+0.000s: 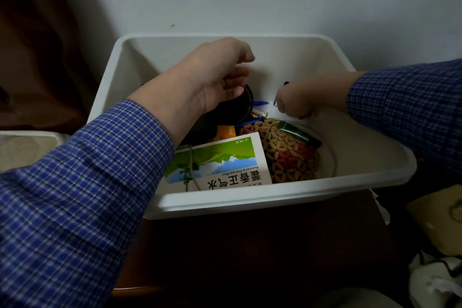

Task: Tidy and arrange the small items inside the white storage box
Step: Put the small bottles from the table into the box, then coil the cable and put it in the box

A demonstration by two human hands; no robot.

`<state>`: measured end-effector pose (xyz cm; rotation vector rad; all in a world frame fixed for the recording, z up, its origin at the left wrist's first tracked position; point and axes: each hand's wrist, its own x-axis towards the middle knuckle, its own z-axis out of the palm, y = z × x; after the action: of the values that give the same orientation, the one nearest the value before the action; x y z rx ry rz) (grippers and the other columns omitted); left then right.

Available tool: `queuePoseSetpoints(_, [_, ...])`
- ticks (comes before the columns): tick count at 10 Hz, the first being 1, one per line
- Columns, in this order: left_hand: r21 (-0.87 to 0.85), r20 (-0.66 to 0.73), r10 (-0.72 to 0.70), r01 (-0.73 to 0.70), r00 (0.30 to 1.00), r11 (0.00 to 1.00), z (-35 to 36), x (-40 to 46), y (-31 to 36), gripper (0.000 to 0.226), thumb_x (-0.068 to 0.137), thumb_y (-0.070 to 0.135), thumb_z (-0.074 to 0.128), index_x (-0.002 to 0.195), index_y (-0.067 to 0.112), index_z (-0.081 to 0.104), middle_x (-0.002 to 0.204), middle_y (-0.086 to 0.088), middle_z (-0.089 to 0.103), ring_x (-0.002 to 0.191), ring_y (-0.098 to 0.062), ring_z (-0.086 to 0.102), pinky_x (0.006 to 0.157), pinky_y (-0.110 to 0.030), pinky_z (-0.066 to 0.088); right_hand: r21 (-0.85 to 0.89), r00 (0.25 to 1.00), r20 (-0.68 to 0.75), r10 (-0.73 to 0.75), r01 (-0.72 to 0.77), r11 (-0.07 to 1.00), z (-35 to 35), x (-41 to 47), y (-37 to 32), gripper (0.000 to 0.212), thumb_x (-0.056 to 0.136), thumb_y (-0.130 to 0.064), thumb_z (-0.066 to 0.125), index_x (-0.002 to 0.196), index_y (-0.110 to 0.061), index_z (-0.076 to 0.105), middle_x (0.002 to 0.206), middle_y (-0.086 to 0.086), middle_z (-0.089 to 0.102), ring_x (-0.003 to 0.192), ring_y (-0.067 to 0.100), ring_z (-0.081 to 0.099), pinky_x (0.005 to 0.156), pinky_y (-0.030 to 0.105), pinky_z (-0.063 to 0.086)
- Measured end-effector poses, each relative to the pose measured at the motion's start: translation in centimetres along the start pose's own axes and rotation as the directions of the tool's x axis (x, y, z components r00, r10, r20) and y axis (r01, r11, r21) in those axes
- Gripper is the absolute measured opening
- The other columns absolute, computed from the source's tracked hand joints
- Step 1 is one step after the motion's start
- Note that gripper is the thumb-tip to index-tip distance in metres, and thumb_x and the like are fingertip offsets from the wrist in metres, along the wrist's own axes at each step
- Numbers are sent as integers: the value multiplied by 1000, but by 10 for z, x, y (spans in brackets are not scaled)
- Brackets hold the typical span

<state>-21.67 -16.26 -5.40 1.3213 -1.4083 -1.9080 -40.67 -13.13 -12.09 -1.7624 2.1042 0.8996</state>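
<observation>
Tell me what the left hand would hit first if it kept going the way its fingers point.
The left hand points toward the right, across the box. The right hand looks like the first thing in that line, with bare white wall between them. Depth is unclear, so it might pass behind it.

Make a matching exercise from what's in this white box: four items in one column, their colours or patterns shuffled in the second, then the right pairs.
Items
1. medicine carton
2. small tube
3. woven mat
4. pen

Colours
A. tan with red flower shapes
B. blue
C. white with a green and blue landscape print
D. dark green with a black cap

Pairs: 1-C, 2-D, 3-A, 4-B

All four lie inside the white storage box.
</observation>
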Motion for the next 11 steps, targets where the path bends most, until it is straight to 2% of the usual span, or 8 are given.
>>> queuePoseSetpoints(1, [-1, 4, 6, -6, 1000, 1000, 0, 0, 0, 6, 87, 17, 61, 83, 16, 56, 81, -4, 60, 66, -16, 55, 57, -24, 46, 290, 997, -9, 79, -73, 954, -1, 0, 2, 22, 91, -6, 61, 110, -5, 72, 92, 8, 67, 77, 22, 60, 67, 28, 52])
queuePoseSetpoints(2, [-7, 8, 18, -18, 1000, 1000, 0, 0, -1, 8, 87, 16, 61, 81, 16, 56, 79, -5, 60, 66, -17, 55, 57, -25, 46, 303, 997, 10, 75, -75, 950, -1, 2, 3, 21, 90, -10, 66, 110, -7, 72, 79, 5, 65, 68, 22, 60, 70, 36, 53])
queuePoseSetpoints(4, [111, 90, 102, -112, 991, 988, 3, -2, -4, 6, 88, 13, 62, 82, 12, 60, 68, -4, 62, 56, -15, 54, 50, -22, 45, 498, 996, 89, -29, -20, 867, -20, -14, 12, 20, 102, -13, 52, 117, -5, 61, 87, 15, 74, 71, 25, 75, 55, 32, 59])
queuePoseSetpoints(6, [478, 330, 132, -286, 935, 830, 10, -7, -15, 7, 91, 14, 62, 90, 8, 65, 77, -5, 68, 65, -14, 59, 56, -25, 49, 392, 983, 145, -112, 47, 919, -9, -40, 12, 17, 95, -15, 60, 104, -1, 67, 95, 15, 73, 78, 28, 73, 53, 21, 57])
queuePoseSetpoints(7, [598, 393, 101, -337, 914, 728, 12, -8, -20, 9, 94, 14, 62, 97, 7, 66, 81, -5, 70, 67, -13, 61, 57, -25, 51, 375, 996, 83, -44, 10, 927, -1, -45, 6, 6, 87, -13, 73, 91, -10, 69, 82, 5, 71, 58, 16, 65, 47, 21, 48])
queuePoseSetpoints(8, [673, 435, 75, -379, 898, 635, 12, -9, -22, 6, 93, 16, 64, 97, 12, 67, 79, -5, 69, 62, -11, 60, 57, -26, 50, 400, 986, 149, -73, 7, 916, 2, -46, 2, 36, 87, -18, 73, 119, -2, 66, 92, 12, 77, 65, 19, 66, 50, 20, 50])
queuePoseSetpoints(9, [745, 499, 23, -442, 866, 499, 13, -12, -23, 11, 93, 22, 65, 98, 13, 70, 75, -5, 68, 59, -13, 60, 61, -27, 51, 458, 982, 160, -104, 19, 889, 7, -51, -3, 49, 86, -17, 75, 126, 7, 59, 89, 16, 76, 69, 21, 67, 58, 24, 52])
queuePoseSetpoints(11, [817, 519, -59, -475, 853, 327, 16, -12, -32, 19, 90, 33, 67, 104, 19, 68, 99, -2, 71, 90, -17, 66, 83, -36, 55, 394, 990, 60, -125, 91, 915, 10, -52, -3, 21, 82, -15, 74, 69, -6, 59, 61, 5, 58, 60, 18, 56, 46, 23, 44])
